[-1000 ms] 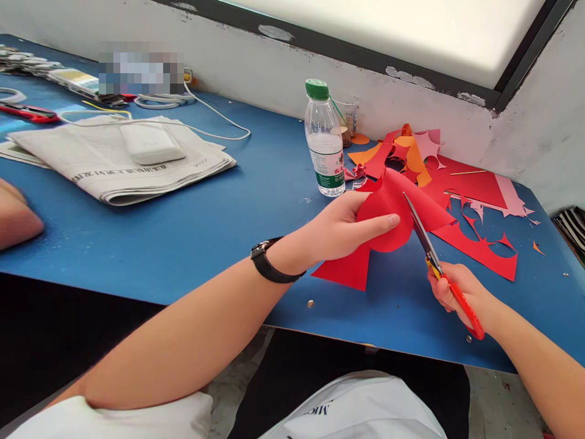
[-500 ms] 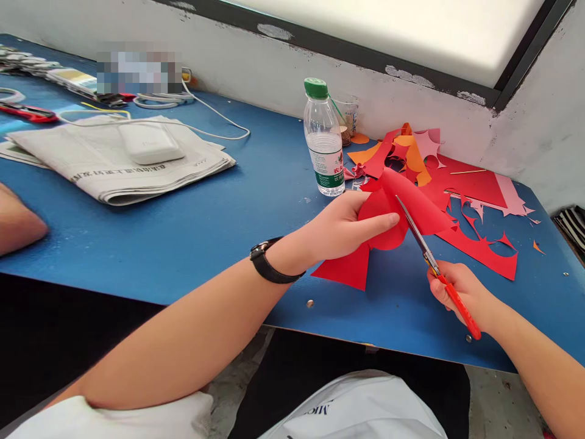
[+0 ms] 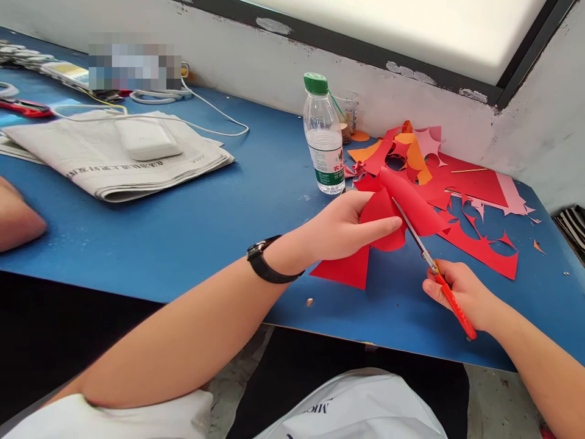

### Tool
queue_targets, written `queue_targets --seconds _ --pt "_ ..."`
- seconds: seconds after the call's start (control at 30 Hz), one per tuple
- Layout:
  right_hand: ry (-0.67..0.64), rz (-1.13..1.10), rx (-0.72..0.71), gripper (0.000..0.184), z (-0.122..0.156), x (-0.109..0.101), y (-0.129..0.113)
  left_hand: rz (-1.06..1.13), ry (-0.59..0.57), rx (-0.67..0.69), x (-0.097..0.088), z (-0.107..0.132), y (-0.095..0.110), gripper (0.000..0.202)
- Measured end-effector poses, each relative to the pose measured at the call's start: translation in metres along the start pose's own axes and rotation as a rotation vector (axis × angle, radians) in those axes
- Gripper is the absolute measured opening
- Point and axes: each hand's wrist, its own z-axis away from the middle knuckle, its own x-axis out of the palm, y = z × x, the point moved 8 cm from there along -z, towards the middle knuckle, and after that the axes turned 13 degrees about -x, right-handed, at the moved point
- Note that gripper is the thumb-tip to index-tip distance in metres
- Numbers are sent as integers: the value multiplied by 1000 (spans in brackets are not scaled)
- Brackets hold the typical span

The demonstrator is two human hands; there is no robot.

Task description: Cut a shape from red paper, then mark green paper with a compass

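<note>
My left hand [image 3: 350, 224], with a dark watch on its wrist, pinches a curled sheet of red paper [image 3: 414, 204] between thumb and fingers. The fingers behind the paper are hidden. In my right hand [image 3: 459, 292] is a pair of scissors [image 3: 441, 280] with red handles, pointing up and left. Their blades meet the red paper just right of my left thumb, and a cut edge curls away above them. A flat piece of red paper [image 3: 345, 268] lies on the table below my left hand.
A water bottle [image 3: 323, 137] with a green cap stands behind my left hand. Red, pink and orange paper scraps [image 3: 475, 183] cover the right side of the blue table [image 3: 205, 244]. Folded newspaper [image 3: 109, 164] bears a white case [image 3: 148, 139]. Another person's arm [image 3: 21, 216] rests at the left edge.
The scissors and my right hand have shifted slightly left, the blades a little further into the red paper. My left hand keeps its hold almost unmoved.
</note>
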Motion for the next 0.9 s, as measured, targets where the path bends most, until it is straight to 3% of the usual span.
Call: queue_targets --seconds 0.5,0.77,0.9 --pt "-8 -34 -6 55 0 0 -4 -163 81 55 -3 -1 2 35" --pt "-28 -25 22 55 1 1 -5 -218 59 138 -1 0 7 35" --pt "-23 -14 39 53 2 1 -10 -242 -31 206 8 2 13 28"
